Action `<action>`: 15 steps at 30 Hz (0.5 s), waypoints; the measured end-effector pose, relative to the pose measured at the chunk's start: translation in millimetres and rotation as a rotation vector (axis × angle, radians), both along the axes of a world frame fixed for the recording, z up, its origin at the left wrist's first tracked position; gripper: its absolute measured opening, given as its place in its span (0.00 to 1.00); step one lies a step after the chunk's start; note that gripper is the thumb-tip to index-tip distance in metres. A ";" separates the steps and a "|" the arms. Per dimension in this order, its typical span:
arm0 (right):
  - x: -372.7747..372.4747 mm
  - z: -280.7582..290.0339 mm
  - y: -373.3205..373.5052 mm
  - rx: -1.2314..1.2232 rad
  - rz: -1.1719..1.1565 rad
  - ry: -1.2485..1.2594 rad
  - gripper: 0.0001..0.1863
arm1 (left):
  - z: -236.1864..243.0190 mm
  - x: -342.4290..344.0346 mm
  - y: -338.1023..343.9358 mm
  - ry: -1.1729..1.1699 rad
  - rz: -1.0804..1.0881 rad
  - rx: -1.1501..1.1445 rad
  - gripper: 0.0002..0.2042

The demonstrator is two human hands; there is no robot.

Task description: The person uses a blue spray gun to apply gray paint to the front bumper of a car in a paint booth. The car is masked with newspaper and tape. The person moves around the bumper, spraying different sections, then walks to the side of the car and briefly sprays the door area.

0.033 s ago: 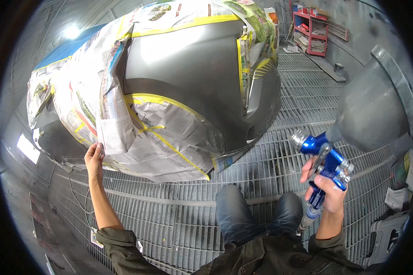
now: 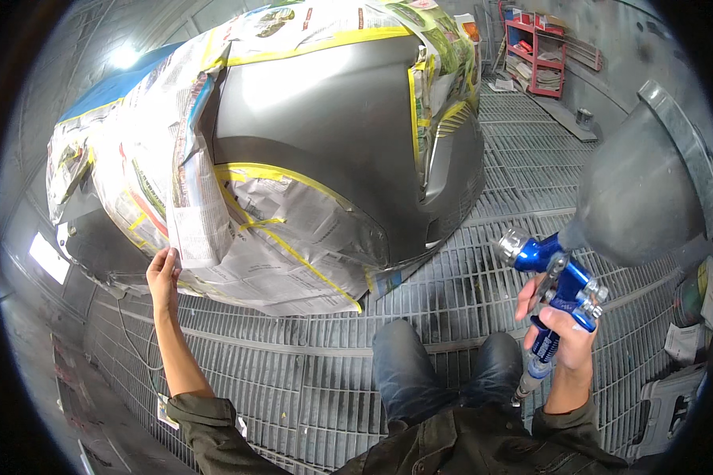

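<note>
My left hand [image 2: 163, 277] pinches the lower corner of a hanging newspaper sheet [image 2: 190, 198] on the car's masking, at the left. My right hand [image 2: 562, 328] grips a blue spray gun [image 2: 566, 281] with silver fittings and a large grey cup [image 2: 633, 194]; a hose connector hangs below its handle. The gun's nozzle faces left, toward the car. The car's grey body panel [image 2: 309, 103] has yellow tape round its edges. Taped paper [image 2: 293, 245] covers the area below the panel's arch, and more paper and blue sheeting cover the rest.
A grated floor [image 2: 515, 182] surrounds the car. A red shelf cart [image 2: 533, 49] with papers stands at the back right, a small can [image 2: 584, 119] near it. A grey case [image 2: 661, 412] lies at lower right. A hose [image 2: 147, 356] runs along the left. My knees show below.
The spray gun and its cup in my right hand have shifted very slightly left. My left hand stays on the paper's corner.
</note>
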State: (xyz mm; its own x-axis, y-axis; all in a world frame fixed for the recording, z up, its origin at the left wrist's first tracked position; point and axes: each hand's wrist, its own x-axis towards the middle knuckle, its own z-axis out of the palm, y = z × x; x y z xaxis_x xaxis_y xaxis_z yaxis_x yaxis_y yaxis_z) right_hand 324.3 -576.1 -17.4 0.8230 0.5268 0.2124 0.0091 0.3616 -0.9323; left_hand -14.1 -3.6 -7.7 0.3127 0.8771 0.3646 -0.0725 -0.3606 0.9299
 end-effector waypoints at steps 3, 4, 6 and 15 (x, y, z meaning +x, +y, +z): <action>-0.7 2.0 1.7 0.002 -0.080 -0.005 0.23 | 0.8 -1.1 2.5 -0.025 -0.036 0.020 0.06; 1.0 2.4 1.9 -0.011 -0.117 0.015 0.23 | 0.2 -0.6 2.0 -0.030 -0.070 0.033 0.06; -1.4 2.8 0.2 -0.008 -0.100 0.018 0.24 | 0.2 0.8 1.6 -0.036 -0.102 0.044 0.06; -2.3 -8.6 -7.5 0.005 0.017 0.027 0.23 | 2.5 5.6 -13.2 -0.018 -0.042 0.010 0.06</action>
